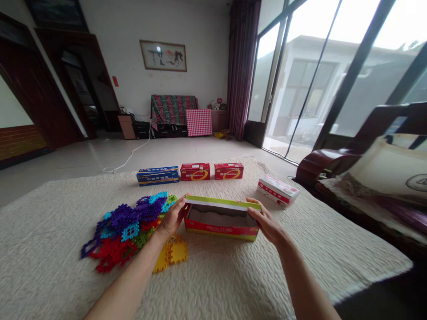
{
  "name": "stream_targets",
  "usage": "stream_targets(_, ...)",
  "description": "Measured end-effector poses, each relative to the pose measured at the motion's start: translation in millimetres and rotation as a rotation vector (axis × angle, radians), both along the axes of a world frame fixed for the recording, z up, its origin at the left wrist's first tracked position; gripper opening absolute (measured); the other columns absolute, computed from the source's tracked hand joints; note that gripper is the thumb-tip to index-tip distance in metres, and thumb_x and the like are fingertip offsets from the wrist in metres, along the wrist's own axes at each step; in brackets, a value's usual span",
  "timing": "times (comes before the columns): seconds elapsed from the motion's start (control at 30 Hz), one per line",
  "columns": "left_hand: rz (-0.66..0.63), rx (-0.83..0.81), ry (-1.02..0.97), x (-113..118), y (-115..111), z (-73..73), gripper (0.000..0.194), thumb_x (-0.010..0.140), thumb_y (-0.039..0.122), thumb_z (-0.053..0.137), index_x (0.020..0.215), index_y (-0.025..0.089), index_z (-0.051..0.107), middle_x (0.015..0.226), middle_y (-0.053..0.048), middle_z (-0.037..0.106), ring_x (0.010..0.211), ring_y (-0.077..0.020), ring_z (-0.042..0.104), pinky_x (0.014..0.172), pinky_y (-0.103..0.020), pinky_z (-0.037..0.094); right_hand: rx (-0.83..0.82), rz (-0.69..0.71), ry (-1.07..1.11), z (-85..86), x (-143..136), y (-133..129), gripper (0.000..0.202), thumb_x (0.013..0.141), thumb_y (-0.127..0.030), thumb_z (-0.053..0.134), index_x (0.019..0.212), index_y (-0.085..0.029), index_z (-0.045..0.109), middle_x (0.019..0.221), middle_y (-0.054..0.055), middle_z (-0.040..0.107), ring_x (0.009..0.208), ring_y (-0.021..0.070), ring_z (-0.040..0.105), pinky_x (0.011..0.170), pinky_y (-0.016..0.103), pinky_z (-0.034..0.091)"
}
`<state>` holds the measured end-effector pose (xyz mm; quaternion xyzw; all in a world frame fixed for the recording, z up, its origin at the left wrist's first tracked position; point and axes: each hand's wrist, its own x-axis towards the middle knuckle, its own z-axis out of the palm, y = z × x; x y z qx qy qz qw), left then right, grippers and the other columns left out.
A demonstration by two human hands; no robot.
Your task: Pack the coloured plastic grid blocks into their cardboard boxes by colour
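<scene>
A red and green cardboard box (222, 229) stands in front of me with its long opening facing me, its grey inside showing. My left hand (174, 216) grips the box at its upper left corner, the thumb near the green top edge. At the upper right corner my right hand (265, 218) holds the same box, fingers over the green edge. Left of the box lies a heap of plastic interlocking building pieces (128, 226) in purple, red, blue and green. Several yellow pieces (178, 252) lie close by my left forearm.
Beyond the box stand a blue box (158, 176) and two red boxes (195, 172), (228, 171) in a row. A white and pink box (278, 191) lies to the right. All rest on a cream quilted mat (213, 284). A wooden sofa (330, 155) borders the right side.
</scene>
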<state>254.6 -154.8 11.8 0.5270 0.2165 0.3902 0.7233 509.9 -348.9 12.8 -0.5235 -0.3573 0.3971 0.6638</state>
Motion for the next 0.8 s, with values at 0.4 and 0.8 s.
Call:
stream_targets(0.4,0.03,0.204,0.171,0.4,-5.0,-1.0,0.053,0.082,0.051,0.055,0.121,0.016,0.063,0.115,-0.01,0.07,0.113,-0.0284,0.06,0.098,-0.043,0.046,-0.019,-0.034,-0.076,-9.1,7.3,-5.0,0.05,0.07,-0.041,0.075,0.115,-0.028,0.059,0.135,0.004,0.053,0.116,0.0269,0.055,0.097,0.039,0.043)
stream_targets(0.8,0.264,0.526,0.491,18.4,5.6,26.7,0.06,0.086,0.06,0.042,0.111,0.013,0.069,0.125,-0.013,0.064,0.123,-0.0266,0.054,0.108,-0.037,0.036,-0.053,-0.267,-0.129,4.1,-0.6,3.7,0.06,0.079,-0.063,0.056,0.127,-0.026,0.052,0.122,0.006,0.063,0.112,0.0282,0.057,0.086,0.037,0.049)
